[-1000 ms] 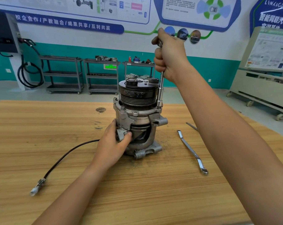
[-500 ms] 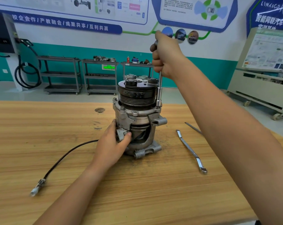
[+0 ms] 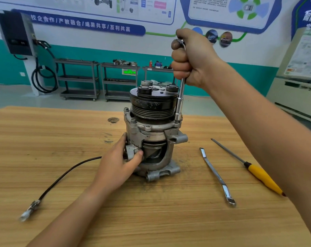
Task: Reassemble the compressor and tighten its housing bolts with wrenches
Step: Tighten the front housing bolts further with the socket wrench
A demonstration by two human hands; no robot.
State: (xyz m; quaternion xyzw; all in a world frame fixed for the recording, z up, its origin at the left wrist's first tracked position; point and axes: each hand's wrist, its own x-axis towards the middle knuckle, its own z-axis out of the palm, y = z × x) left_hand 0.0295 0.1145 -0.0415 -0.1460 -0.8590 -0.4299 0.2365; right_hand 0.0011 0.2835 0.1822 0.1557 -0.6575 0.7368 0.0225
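As I look across the table (image 3: 151, 220), the nearest thing to me is the cable (image 3: 62, 177), which lies loose to my left, its plug end toward me and its other end running off behind my left hand (image 3: 115, 166). That hand grips the compressor (image 3: 151, 136) low on its left side, thumb hooked over a lug on the casing, to steady it. The compressor stands upright on its rear end near the middle of the table, the pulley (image 3: 153, 106) on top. To its right, well apart from it, a flat wrench (image 3: 216, 175) and a yellow-handled screwdriver (image 3: 258, 172) lie unused. Higher up, my right hand (image 3: 192, 57) is a closed fist round the top of a socket wrench (image 3: 180, 98), which stands nearly vertical beside the pulley with its socket set down on a bolt at the right of the housing flange. Two more bolts (image 3: 126, 109) sit in the flange on the left; whether they are fully tight I cannot tell. I judge the reassembly itself largely done, since the body, flange and pulley are all together, and the work is now in the tightening stage, with this bolt in hand and probably the others to go round after it. Beyond the table stand the carts (image 3: 78, 79), and a charger (image 3: 15, 32) hangs on the far wall.
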